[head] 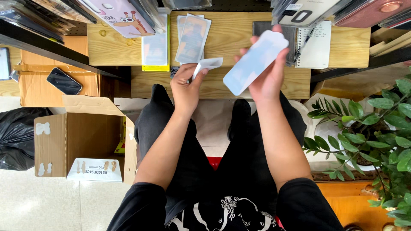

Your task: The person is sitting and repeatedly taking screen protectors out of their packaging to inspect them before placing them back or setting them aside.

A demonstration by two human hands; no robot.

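Seated person, dark trousers, looking down at both hands over a wooden bench (222, 83). Right hand (267, 79) fingers curled shut around the lower end of a pale blue-white flat sleeve (255, 62), long rounded-corner shape with a scalloped hang-tab top, tilted up toward the far right. Left hand (186, 87) pinches a small white folded wipe (206, 65) between thumb and fingertips, just left of the sleeve, not touching it. Far on the bench: a clear packet with a yellow bottom strip (155, 49) and two overlapping clear flat packets with orange-grey inserts (192, 37), leaning. Far right: spiral notepad (317, 45) with handwriting, pen on it. Top edge: hanging cases, one pale pink with a cartoon giraffe (126, 17). Left: open cardboard box (83, 143) on the floor with a white label card (95, 170) at its near side; black phone (64, 81) on another carton; black bin bag (15, 137) far left. Right: green potted plant (372, 132).
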